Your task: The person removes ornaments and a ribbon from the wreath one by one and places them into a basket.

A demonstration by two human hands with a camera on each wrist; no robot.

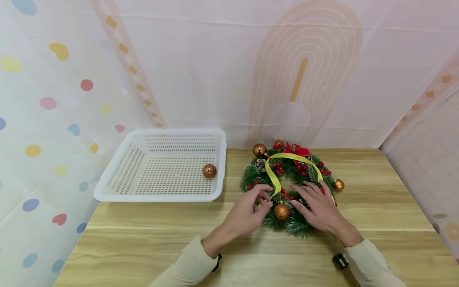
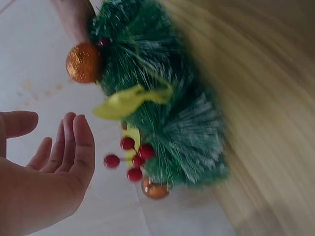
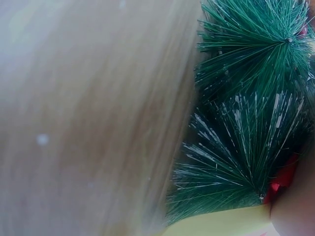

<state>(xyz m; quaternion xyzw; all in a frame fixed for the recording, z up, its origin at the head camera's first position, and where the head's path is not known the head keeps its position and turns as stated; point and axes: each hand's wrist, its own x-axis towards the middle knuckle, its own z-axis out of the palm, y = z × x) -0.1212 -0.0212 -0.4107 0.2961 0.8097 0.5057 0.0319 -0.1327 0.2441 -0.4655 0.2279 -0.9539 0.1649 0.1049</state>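
Note:
A green wreath [image 1: 274, 224] lies on the table, trimmed with pine cones, red berries, a red flower [image 1: 301, 150] and copper baubles, one of them a glittery bauble [image 1: 281, 211] at its near side. A yellow ribbon [image 1: 294, 156] arches in a loop over it. My left hand [image 1: 247, 211] hovers at the wreath's near left; in the left wrist view its thumb and bent fingers stand apart with nothing between them, and a ribbon end [image 2: 123, 102] pokes out of the greenery. With fingers spread, my right hand [image 1: 319, 207] lies over the wreath's right side, beside the ribbon's other end.
To the left stands a white plastic basket [image 1: 159, 198] with one copper bauble [image 1: 209, 171] inside. A patterned cloth [image 1: 201, 71] hangs behind the wooden table [image 1: 272, 263].

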